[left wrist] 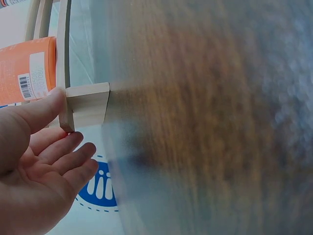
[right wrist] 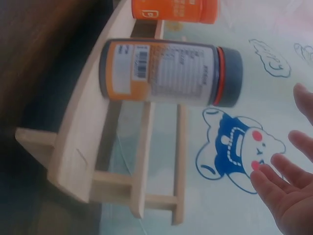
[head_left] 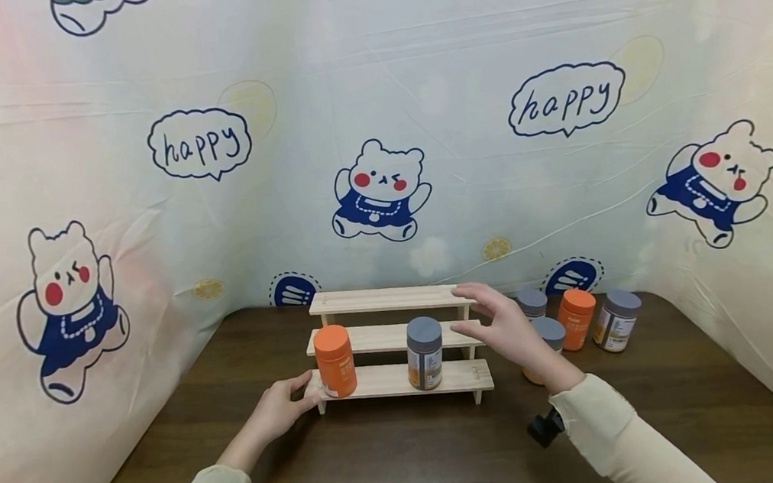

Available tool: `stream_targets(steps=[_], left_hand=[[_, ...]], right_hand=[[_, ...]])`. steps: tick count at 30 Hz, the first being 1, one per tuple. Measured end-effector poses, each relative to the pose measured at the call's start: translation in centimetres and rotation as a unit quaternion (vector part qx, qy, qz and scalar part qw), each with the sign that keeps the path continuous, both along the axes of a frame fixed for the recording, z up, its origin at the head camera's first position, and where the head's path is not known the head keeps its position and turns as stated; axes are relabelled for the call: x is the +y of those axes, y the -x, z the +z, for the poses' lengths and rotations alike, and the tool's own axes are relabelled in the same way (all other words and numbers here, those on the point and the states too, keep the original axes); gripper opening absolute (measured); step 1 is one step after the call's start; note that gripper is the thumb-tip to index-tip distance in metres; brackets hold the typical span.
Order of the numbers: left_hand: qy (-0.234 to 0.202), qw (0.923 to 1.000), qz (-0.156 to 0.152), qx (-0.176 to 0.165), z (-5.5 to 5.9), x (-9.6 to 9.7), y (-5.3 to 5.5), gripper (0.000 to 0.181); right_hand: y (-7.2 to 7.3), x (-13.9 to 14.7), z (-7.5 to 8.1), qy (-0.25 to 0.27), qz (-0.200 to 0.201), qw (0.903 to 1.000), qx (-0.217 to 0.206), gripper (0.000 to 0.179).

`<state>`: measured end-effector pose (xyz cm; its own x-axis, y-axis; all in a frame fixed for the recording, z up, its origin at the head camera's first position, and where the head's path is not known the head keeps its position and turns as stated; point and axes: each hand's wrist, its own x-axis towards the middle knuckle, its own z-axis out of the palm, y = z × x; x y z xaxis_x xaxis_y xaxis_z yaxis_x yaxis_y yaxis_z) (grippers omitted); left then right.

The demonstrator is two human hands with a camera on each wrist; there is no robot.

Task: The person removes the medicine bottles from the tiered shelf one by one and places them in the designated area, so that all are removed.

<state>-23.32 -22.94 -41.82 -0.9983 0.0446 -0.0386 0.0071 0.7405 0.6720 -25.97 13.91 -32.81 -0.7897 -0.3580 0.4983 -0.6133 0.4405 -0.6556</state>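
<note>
A three-step wooden display rack [head_left: 383, 380] stands on the table. On its lowest step are an orange jar [head_left: 336, 362] at the left and a grey-lidded jar [head_left: 425, 355] right of the middle, both upright. My left hand [head_left: 278, 409] grips the left end of that step; in the left wrist view the thumb [left wrist: 46, 108] lies against the board and a fingertip meets its edge. Near the rack's right side, my right hand [head_left: 510, 332] hovers with fingers spread and holds nothing. In the right wrist view its fingers [right wrist: 288, 176] are apart from the grey-lidded jar [right wrist: 164, 73].
Right of the rack, partly behind my right hand and forearm, stand two grey-lidded jars, one [head_left: 532, 301] behind the other [head_left: 549, 330]. Beside them are another orange jar [head_left: 576, 318] and a further grey-lidded jar [head_left: 617, 319]. A printed cloth [head_left: 457, 97] surrounds the dark table [head_left: 392, 463].
</note>
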Motion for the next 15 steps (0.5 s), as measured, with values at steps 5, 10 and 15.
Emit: stream_targets(steps=[5, 10, 15], left_hand=[[-0.003, 1.0000, 0.001, -0.004, -0.2, 0.0, 0.2, 0.063], [-0.002, 1.0000, 0.001, -0.003, -0.1, 0.0, 0.1, 0.062], [-0.004, 1.0000, 0.000, 0.000, -0.1, 0.0, 0.1, 0.062]], right_hand=[[0.1, -1.0, -1.0, 0.005, 0.013, 0.9998, -0.010, 0.053], [0.3, -1.9, -2.0, 0.018, 0.033, 0.9993, -0.004, 0.050], [0.4, -2.6, -2.9, 0.027, 0.047, 0.9985, -0.011, 0.048]])
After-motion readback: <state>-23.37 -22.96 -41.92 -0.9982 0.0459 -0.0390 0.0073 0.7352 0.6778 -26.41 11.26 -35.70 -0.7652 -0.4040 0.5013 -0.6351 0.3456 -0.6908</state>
